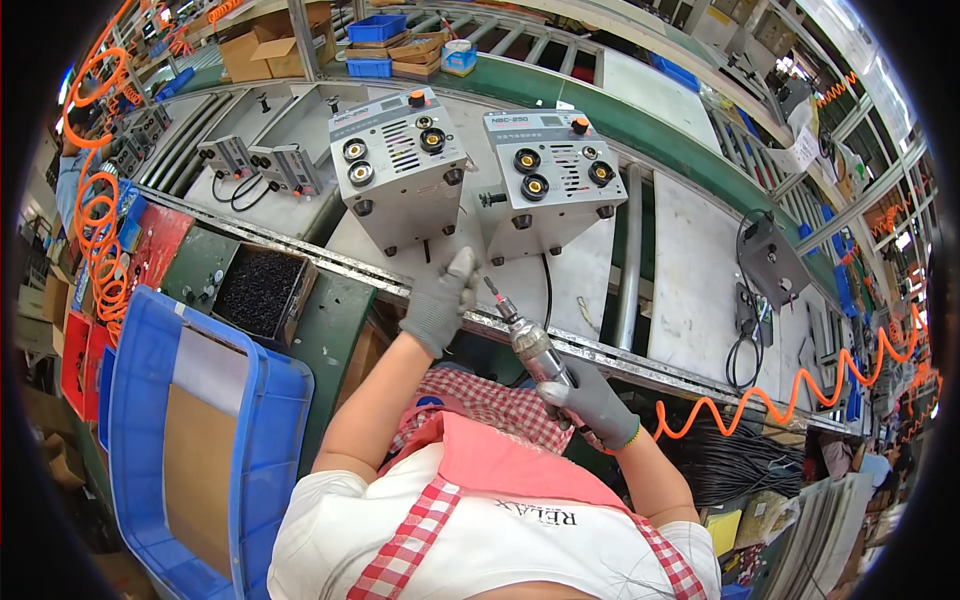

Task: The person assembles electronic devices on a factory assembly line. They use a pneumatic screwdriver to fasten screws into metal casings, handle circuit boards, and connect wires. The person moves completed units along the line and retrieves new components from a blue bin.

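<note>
My right hand (pixel 592 402), in a grey glove, grips a silver air screwdriver (pixel 538 350). Its reddish bit points up and left, just short of my left hand (pixel 443 300). That hand, gloved too, has its fingers curled together; whatever they may hold is too small to make out. Beyond my hands, two grey metal welding machines stand on the roller line, a left one (pixel 400 180) and a right one (pixel 556 185). Each has an orange knob, black-and-brass sockets and black feet along the near edge. A black cable hangs by the right machine.
A blue plastic bin (pixel 240 470) with cardboard inside stands at my left. Behind it, a box of small black parts (pixel 258 292) sits on the green bench. An orange coiled air hose (pixel 790 405) stretches to the right. More grey housings (pixel 290 170) lie along the line.
</note>
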### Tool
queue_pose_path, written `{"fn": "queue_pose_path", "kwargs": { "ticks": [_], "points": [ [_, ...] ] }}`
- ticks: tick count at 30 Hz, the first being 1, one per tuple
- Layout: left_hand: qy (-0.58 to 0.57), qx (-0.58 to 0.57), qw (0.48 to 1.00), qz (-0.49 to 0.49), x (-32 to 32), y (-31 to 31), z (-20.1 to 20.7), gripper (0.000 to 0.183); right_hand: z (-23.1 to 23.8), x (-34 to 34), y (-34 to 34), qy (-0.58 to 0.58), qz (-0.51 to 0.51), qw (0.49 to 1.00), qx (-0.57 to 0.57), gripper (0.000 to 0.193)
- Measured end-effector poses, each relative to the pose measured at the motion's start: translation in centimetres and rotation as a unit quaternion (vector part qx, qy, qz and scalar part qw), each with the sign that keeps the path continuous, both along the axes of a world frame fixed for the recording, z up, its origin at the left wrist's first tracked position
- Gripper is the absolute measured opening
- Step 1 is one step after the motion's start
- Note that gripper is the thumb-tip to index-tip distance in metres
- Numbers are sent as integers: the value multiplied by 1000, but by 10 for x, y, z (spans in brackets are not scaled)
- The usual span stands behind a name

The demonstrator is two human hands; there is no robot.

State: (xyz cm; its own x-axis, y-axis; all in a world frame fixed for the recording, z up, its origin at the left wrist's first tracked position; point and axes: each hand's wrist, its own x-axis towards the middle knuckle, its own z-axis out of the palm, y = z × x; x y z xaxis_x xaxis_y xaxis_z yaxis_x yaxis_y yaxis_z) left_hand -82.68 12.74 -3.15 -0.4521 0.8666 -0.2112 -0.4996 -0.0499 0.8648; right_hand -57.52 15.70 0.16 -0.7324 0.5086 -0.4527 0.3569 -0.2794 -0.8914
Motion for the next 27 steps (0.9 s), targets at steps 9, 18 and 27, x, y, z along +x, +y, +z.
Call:
{"fn": "queue_pose_path", "kwargs": {
  "ticks": [9,18,27],
  "points": [
    [145,-8,989,-41,15,-1,5,30,-3,5,-1,-15,-3,1000,-5,51],
    [112,31,992,-41,25,0,8,25,1,9,-9,12,-21,1000,1,41],
    [177,70,981,43,8,39,3,33,28,3,-3,-4,-100,995,5,44]
  ]
}}
